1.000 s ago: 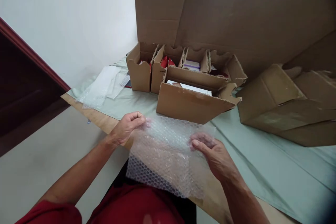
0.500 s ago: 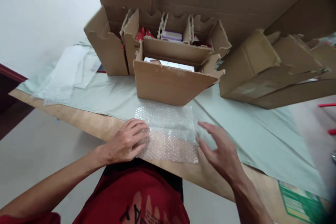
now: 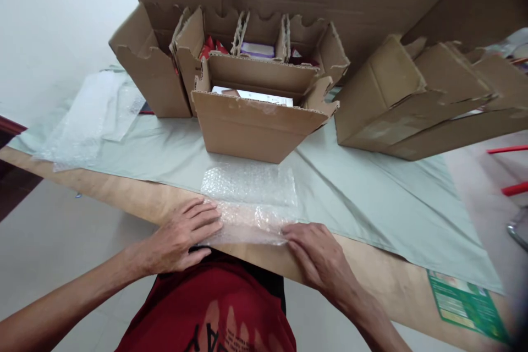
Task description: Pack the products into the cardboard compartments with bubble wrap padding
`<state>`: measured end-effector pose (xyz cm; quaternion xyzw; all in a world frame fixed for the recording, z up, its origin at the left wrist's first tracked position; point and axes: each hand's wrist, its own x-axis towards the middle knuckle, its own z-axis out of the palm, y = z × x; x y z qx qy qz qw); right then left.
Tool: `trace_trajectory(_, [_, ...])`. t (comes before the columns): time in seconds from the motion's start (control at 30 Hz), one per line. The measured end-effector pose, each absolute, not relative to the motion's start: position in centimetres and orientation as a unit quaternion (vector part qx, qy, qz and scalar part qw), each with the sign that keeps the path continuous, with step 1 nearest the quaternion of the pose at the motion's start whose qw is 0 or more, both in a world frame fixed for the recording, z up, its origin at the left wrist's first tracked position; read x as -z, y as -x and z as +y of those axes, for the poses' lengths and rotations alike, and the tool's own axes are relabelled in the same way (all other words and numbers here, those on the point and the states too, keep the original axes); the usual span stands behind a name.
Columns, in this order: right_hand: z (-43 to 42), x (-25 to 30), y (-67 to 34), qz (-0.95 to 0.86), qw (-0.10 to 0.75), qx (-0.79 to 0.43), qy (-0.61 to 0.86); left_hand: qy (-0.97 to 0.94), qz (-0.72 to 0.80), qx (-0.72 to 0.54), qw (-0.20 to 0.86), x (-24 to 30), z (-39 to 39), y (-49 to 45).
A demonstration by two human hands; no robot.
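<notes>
We rest our left hand (image 3: pixel 181 235) flat, fingers extended, on the left of the wrap (image 3: pixel 249 186), at the table's (image 3: pixel 127 191) near edge; our right hand (image 3: pixel 317 253) curls at its right end, pinching or not, we cannot tell.

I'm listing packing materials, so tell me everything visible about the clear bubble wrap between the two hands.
The clear, roughly rectangular plastic bubble wrap sheet lies wrinkled and shiny, with a crosswise crease, its far part on pale green cloth, its near part over the brown wooden table edge. The left hand rests on its left side; the right hand touches its near right corner.
</notes>
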<state>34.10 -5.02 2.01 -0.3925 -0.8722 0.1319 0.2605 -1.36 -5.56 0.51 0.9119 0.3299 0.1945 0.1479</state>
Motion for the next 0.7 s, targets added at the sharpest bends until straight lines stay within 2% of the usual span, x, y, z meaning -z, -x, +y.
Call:
trace_trajectory(0.17, [-4.7, -4.8, -34.9, -0.783, 0.282, -0.270, 0.484, -0.789, 0.438, -0.336, 0.271, -2.0, -5.2, 1.0])
trace_trajectory(0.3, [-4.4, -4.4, -35.3, -0.743, 0.277, -0.342, 0.504, -0.711, 0.546, -0.296, 0.330, -3.0, -3.6, 0.2])
trace_trajectory(0.4, [-4.1, -2.8, -34.7, -0.724, 0.261, -0.284, 0.572, -0.724, 0.566, -0.278, 0.280, -2.5, -2.2, -0.3])
trace_trajectory(0.6, [-2.8, -0.4, -34.5, -0.770, 0.214, -0.067, 0.597, -0.782, 0.582, -0.217, 0.053, -0.9, -0.4, -0.1])
trace_trajectory(0.7, [-1.9, 0.2, -35.1, -0.776, 0.206, -0.017, 0.597, -0.771, 0.613, -0.174, 0.026, -0.7, -0.4, 0.3])
